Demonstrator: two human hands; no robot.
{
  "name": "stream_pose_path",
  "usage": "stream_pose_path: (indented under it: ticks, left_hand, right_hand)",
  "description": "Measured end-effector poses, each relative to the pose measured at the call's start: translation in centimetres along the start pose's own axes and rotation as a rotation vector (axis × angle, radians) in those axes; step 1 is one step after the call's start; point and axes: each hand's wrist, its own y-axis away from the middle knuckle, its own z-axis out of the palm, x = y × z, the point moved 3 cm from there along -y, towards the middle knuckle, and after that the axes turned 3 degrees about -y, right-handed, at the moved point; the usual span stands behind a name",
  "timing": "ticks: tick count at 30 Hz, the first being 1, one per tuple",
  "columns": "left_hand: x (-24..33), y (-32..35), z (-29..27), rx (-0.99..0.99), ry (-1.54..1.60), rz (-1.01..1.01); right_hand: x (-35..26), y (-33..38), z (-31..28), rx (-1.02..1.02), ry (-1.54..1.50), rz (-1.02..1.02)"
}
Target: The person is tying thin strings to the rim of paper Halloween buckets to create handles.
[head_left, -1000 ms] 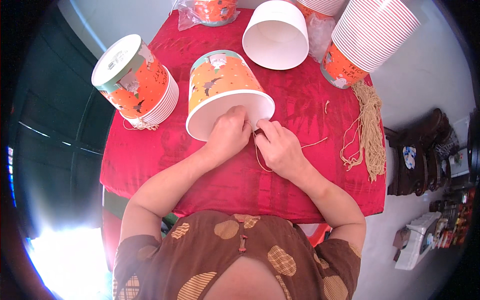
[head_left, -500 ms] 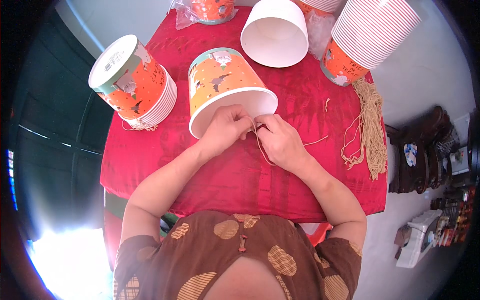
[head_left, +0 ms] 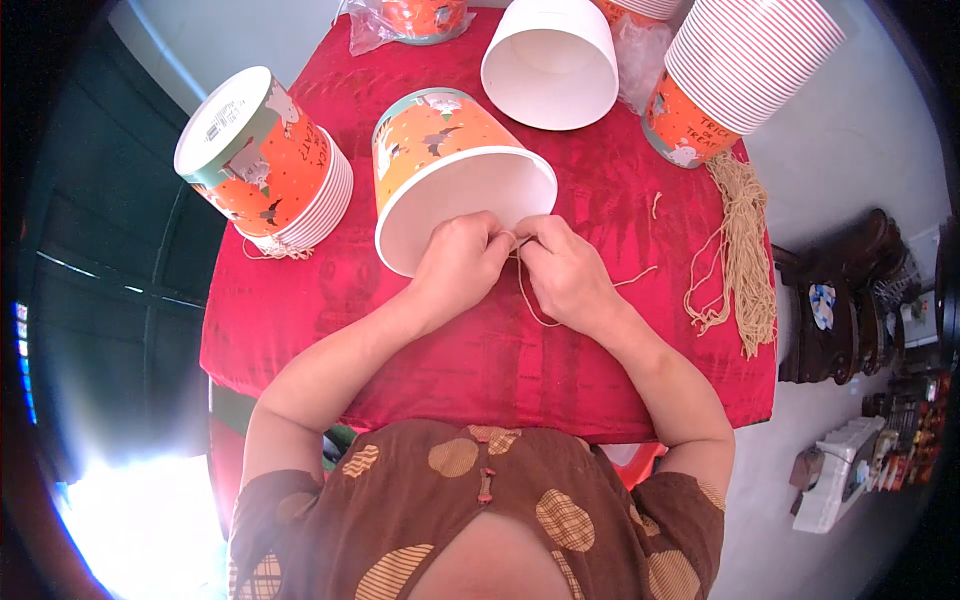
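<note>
An orange paper bucket (head_left: pixel 440 140) with a teal base band and Halloween figures lies on its side, its white mouth turned toward me. Just in front of its rim, my left hand (head_left: pixel 462 258) pinches a thin tan string (head_left: pixel 528 300) between thumb and fingers. My right hand (head_left: pixel 566 270) grips the same string close beside it, fingertips almost meeting the left ones. From there the string loops down below the hands, and a loose end trails to the right past my right wrist. Whether the string passes through the bucket's wall is hidden by my fingers.
A stack of upturned buckets (head_left: pixel 265 170) stands at left. Behind lies a white-lined bucket (head_left: pixel 555 80), with a tall nested stack (head_left: pixel 745 70) at far right. A hank of tan string (head_left: pixel 742 260) hangs along the right side of the red cloth-covered table (head_left: pixel 450 370).
My left hand has shifted slightly right and turned, its fingers now closer to the right hand's. The bucket has tipped a little, showing more of its inside.
</note>
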Motion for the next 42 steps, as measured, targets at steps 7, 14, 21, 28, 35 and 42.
stream_pose_path:
  ticks: [7,14,21,28,35,42]
  left_hand:
    - [-1.2,0.0,0.9,-0.004,0.127,-0.105]
    - [-1.8,0.0,1.0,0.002,0.185,-0.103]
    - [-1.4,0.2,0.6,-0.022,0.184,-0.118]
    - [-1.7,0.2,0.8,-0.015,0.182,-0.082]
    - [-1.5,0.2,0.8,-0.006,0.17,-0.059]
    - [-1.6,0.2,0.8,-0.019,0.187,-0.133]
  right_hand:
    - [0.6,0.1,-0.3,-0.025,0.069,0.0]
    - [0.5,0.3,-0.3,-0.031,0.081,-0.02]
    - [-0.2,0.3,-1.8,0.063,0.047,0.098]
    - [-1.3,0.7,-0.3,-0.046,0.216,0.279]
    - [-0.4,1.1,-0.6,-0.017,0.243,0.255]
    - [0.2,0.4,-2.3,0.048,0.479,0.332]
